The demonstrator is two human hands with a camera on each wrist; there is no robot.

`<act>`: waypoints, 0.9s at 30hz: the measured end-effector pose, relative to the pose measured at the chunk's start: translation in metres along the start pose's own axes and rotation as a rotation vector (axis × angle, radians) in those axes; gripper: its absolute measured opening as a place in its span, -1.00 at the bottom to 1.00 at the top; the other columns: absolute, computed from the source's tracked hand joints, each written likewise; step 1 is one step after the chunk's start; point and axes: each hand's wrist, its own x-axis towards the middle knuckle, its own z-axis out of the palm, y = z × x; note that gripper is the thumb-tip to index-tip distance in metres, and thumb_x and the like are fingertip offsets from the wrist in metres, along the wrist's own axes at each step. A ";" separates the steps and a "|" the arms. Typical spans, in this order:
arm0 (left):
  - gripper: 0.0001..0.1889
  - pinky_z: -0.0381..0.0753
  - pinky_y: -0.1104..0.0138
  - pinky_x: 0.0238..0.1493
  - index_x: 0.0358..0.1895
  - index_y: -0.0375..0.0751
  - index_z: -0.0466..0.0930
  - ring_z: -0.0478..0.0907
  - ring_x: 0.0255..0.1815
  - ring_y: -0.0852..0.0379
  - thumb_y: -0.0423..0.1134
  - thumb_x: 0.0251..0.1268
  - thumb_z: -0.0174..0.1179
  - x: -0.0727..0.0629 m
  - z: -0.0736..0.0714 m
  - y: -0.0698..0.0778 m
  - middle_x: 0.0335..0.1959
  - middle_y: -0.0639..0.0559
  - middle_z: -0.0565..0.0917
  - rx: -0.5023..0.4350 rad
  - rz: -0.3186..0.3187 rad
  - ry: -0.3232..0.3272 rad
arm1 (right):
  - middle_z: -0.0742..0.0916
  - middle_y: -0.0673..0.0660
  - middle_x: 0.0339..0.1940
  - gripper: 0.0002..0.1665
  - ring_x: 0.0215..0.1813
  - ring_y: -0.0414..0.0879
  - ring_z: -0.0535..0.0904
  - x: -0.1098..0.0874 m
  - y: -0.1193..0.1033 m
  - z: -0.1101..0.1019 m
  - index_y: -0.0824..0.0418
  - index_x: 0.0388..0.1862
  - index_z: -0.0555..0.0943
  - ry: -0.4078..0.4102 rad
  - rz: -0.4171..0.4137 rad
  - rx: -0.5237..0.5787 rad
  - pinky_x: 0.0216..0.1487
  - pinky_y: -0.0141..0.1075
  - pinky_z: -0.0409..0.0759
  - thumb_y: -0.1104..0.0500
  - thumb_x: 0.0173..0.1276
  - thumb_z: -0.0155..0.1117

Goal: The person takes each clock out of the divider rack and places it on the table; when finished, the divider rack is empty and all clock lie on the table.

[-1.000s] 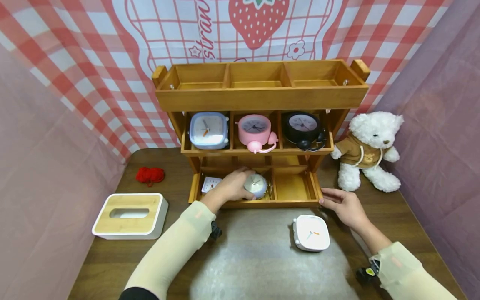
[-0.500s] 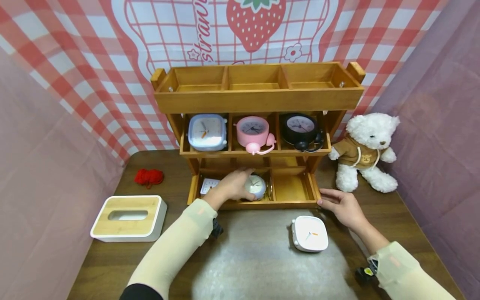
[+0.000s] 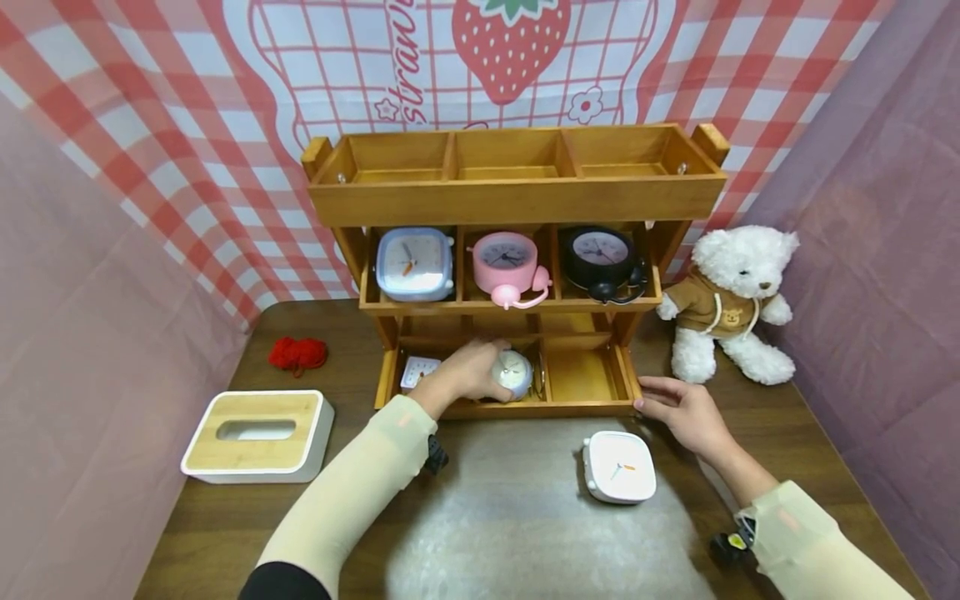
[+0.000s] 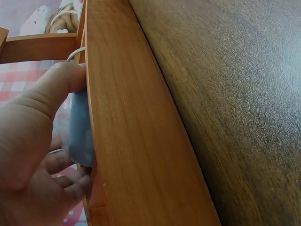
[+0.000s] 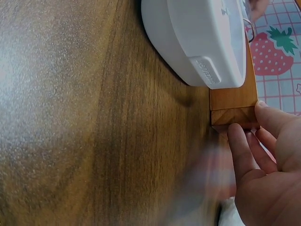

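Note:
In the bottom tier of the wooden shelf [image 3: 517, 410], my left hand [image 3: 472, 371] holds a round blue-grey alarm clock [image 3: 513, 372] in the middle compartment. From the left wrist view, the thumb lies over one end of the clock [image 4: 81, 127] and the fingers reach around the other. At the tier's right end, my right hand [image 3: 686, 412] touches the outer corner, thumb and fingertips against the wood [image 5: 235, 115]. A white square alarm clock [image 3: 621, 468] lies face up on the table in front of it. A small white square clock [image 3: 418, 372] sits in the left compartment, partly behind my left hand.
The middle tier bears a blue square clock [image 3: 415, 264], a pink twin-bell clock [image 3: 505, 254] and a black twin-bell clock [image 3: 598, 257]. A white teddy bear [image 3: 731, 312] sits at right. At left are red yarn [image 3: 297, 353] and a tissue box [image 3: 258, 437].
My left hand has shifted very slightly to the right around the round clock. The right hand keeps its place at the shelf corner. The head view has shifted a little.

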 end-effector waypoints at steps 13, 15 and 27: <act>-0.03 0.60 0.10 0.22 0.41 -0.22 0.43 0.59 0.14 -0.06 0.10 -0.16 0.59 -0.008 -0.005 0.003 0.26 -0.17 0.55 -0.069 0.066 0.162 | 0.71 0.40 0.17 -0.39 -0.06 -0.49 0.64 0.001 0.002 -0.001 0.40 0.32 0.57 -0.001 0.004 0.021 -0.10 -0.51 0.64 0.13 0.38 0.45; -0.03 0.59 0.09 0.24 0.40 -0.20 0.45 0.59 0.16 -0.08 0.10 -0.19 0.60 -0.013 -0.006 0.006 0.27 -0.17 0.55 -0.101 0.080 0.201 | 0.71 0.40 0.17 -0.39 -0.07 -0.49 0.64 0.001 0.003 -0.001 0.40 0.32 0.57 0.000 0.004 0.029 -0.10 -0.51 0.65 0.14 0.38 0.45; -0.09 0.60 0.15 0.17 0.34 -0.13 0.50 0.55 0.13 0.07 0.07 -0.20 0.63 -0.056 0.001 0.028 0.20 0.00 0.55 -0.281 0.206 0.280 | 0.72 0.42 0.14 -0.40 -0.09 -0.50 0.65 0.000 0.002 0.001 0.41 0.30 0.58 0.008 -0.005 0.021 -0.12 -0.51 0.65 0.12 0.38 0.45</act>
